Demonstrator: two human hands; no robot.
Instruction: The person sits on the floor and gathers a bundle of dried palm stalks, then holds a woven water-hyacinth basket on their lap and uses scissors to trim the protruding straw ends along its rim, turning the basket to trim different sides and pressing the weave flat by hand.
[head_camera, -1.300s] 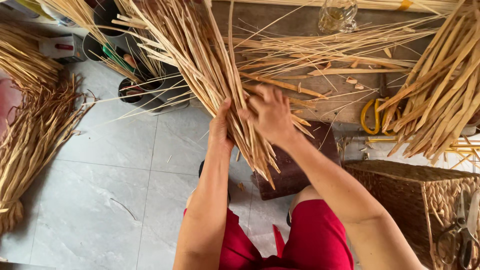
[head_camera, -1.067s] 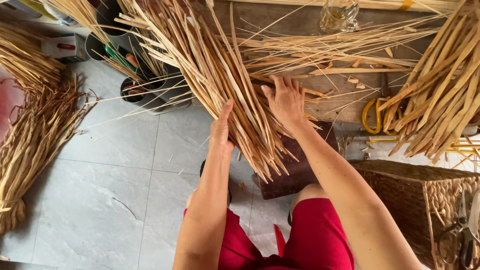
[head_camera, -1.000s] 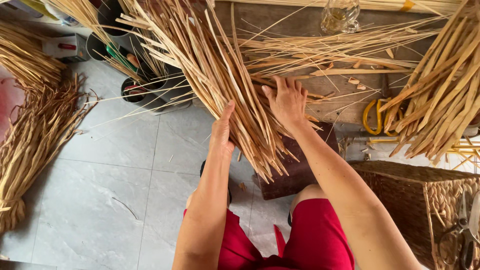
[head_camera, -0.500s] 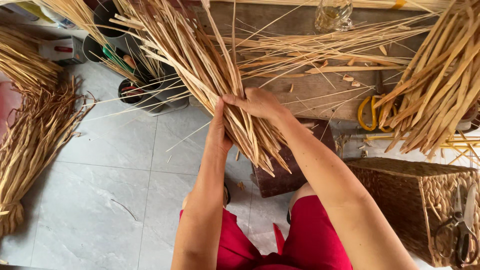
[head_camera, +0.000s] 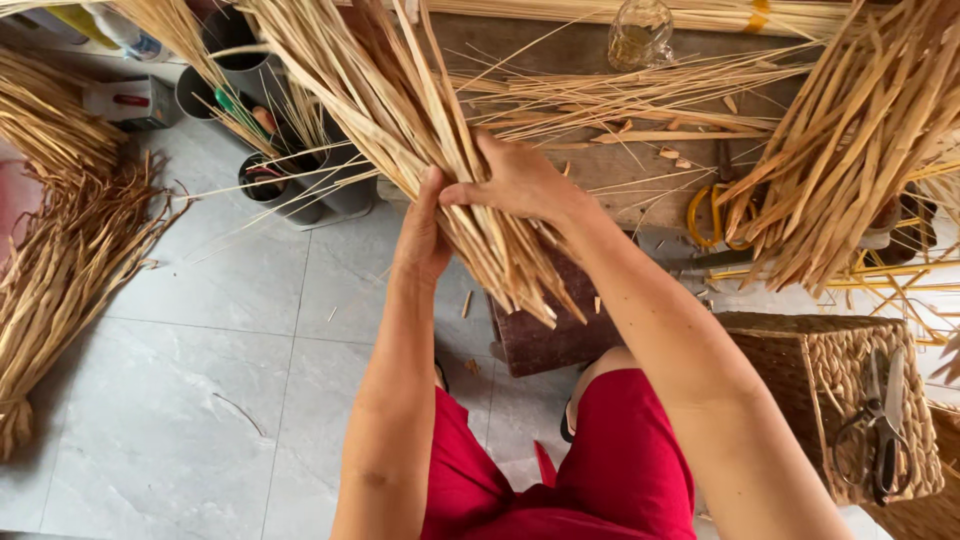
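A thick bundle of pale dried straw strips (head_camera: 400, 110) slants from the top left down toward my lap, its cut ends near the middle of the view. My left hand (head_camera: 422, 235) presses against the bundle's left side from beneath. My right hand (head_camera: 515, 180) is closed over the bundle from the right, fingers wrapped around the strips. Both forearms reach up from my red shorts (head_camera: 590, 480).
A low wooden bench (head_camera: 650, 170) with loose strips lies ahead. Another straw bundle (head_camera: 860, 130) hangs at right. A woven basket (head_camera: 830, 400) with scissors (head_camera: 880, 420) sits at lower right. Dark pots (head_camera: 290, 180) and twisted straw bundles (head_camera: 60, 260) stand on the grey tile floor at left.
My right hand slid from lying flat on the bundle to clasping it beside my left hand. The bundle shifted slightly.
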